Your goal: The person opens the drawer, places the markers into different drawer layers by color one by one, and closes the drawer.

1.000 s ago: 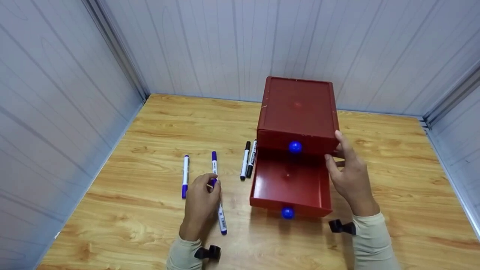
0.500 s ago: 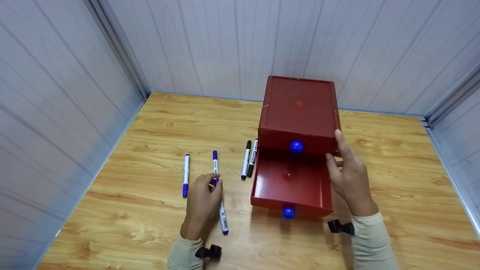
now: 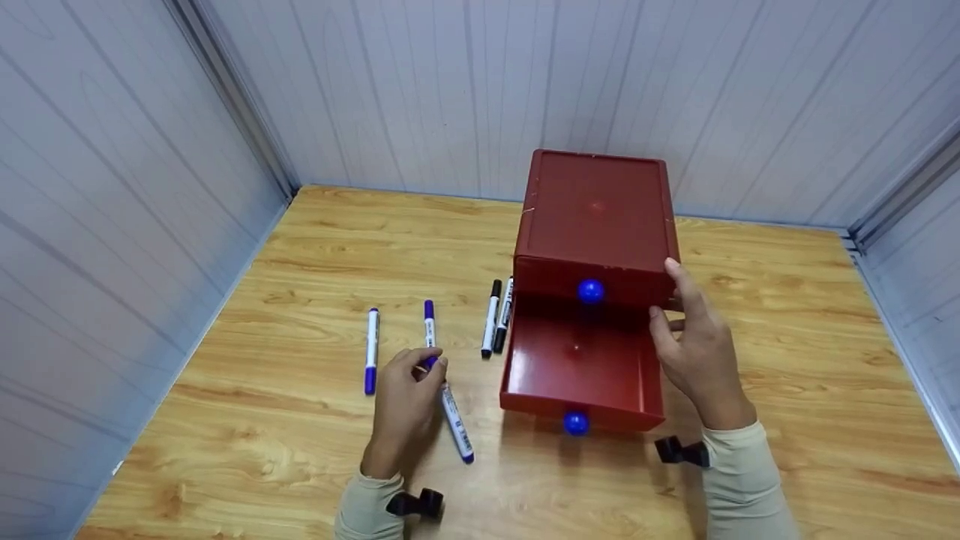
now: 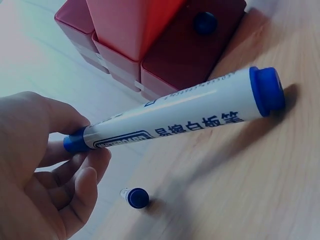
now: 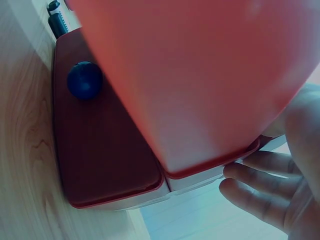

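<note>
My left hand (image 3: 403, 405) pinches a whiteboard marker (image 3: 457, 426) by its blue cap end, between thumb and fingers. In the left wrist view the marker (image 4: 170, 117) tilts over the table, its blue end plug casting a shadow. Beyond the fingertips lies another blue-capped marker (image 3: 429, 324), partly hidden by the hand. My right hand (image 3: 701, 356) rests at the right front corner of a red drawer unit (image 3: 596, 214), thumb by the front, fingers extended along the side. The middle drawer (image 3: 577, 367) is pulled out, bare inside, with a blue ball knob (image 3: 576, 424).
Left of my left hand lies a blue-capped marker (image 3: 372, 351). Two black-capped markers, one of them the nearer black marker (image 3: 491, 319), lie against the unit's left side. White panel walls (image 3: 420, 97) enclose the wooden table (image 3: 247, 390) behind and on both sides.
The lower end of the held marker has swung to the right and slightly up, away from my left wrist. My right hand and the drawer unit stay nearly where they were.
</note>
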A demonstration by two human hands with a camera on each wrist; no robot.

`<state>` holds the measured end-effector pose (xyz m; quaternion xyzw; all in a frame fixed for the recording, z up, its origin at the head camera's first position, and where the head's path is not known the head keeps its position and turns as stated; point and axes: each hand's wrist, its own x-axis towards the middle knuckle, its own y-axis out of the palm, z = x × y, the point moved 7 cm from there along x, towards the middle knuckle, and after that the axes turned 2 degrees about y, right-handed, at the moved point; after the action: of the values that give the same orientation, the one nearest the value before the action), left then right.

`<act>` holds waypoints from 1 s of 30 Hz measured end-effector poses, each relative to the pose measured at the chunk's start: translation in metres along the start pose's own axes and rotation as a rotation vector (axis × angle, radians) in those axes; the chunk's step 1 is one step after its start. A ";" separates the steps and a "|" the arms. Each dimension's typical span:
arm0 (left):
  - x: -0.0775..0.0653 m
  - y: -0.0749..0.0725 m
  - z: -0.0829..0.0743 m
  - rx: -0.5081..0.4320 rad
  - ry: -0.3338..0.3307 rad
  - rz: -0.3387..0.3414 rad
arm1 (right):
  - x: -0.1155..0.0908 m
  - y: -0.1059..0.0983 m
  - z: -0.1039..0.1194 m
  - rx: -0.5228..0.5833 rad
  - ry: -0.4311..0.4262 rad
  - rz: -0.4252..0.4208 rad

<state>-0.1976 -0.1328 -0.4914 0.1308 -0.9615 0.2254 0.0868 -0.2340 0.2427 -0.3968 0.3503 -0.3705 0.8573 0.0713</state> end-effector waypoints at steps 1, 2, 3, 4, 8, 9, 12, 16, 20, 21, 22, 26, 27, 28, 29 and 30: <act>0.000 0.000 0.001 -0.016 -0.011 -0.001 | 0.000 0.000 0.000 0.002 -0.001 -0.001; 0.000 -0.001 0.001 -0.032 -0.020 -0.003 | 0.000 0.000 0.000 0.008 -0.003 -0.004; 0.000 -0.001 0.002 -0.050 -0.029 -0.007 | 0.000 0.000 0.001 0.008 -0.003 -0.005; 0.000 -0.001 0.003 -0.069 -0.041 -0.013 | 0.000 0.000 0.001 0.008 -0.002 -0.006; 0.001 -0.005 0.005 -0.109 -0.083 -0.055 | -0.001 0.000 0.000 0.034 0.007 -0.016; 0.001 -0.005 0.005 -0.117 -0.094 -0.066 | -0.001 0.000 -0.001 0.038 0.009 -0.018; 0.001 -0.007 0.006 -0.127 -0.118 -0.088 | -0.001 0.000 -0.001 0.052 0.013 -0.022; 0.001 -0.006 0.008 -0.188 -0.142 -0.095 | -0.001 0.000 -0.001 0.049 0.011 -0.021; 0.000 -0.005 0.004 -0.284 -0.144 -0.081 | -0.001 0.000 -0.002 0.053 0.006 -0.018; 0.001 -0.005 0.003 -0.303 -0.145 -0.078 | -0.001 0.000 -0.002 0.053 0.007 -0.018; 0.001 -0.005 0.003 -0.321 -0.145 -0.074 | -0.001 0.000 -0.002 0.054 0.008 -0.017; 0.002 -0.003 0.008 -0.371 -0.144 -0.074 | -0.001 0.000 -0.002 0.054 0.010 -0.015; 0.002 -0.003 0.007 -0.386 -0.145 -0.076 | -0.001 0.000 -0.002 0.053 0.010 -0.015; 0.002 -0.004 0.007 -0.407 -0.145 -0.079 | -0.002 0.000 -0.002 0.054 0.010 -0.014; 0.002 -0.005 0.007 -0.427 -0.146 -0.083 | -0.002 0.000 -0.002 0.054 0.009 -0.014; 0.002 -0.005 0.007 -0.446 -0.145 -0.086 | -0.002 0.000 -0.002 0.055 0.008 -0.014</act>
<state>-0.1987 -0.1410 -0.4953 0.1652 -0.9848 -0.0065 0.0537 -0.2339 0.2438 -0.3989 0.3515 -0.3442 0.8679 0.0693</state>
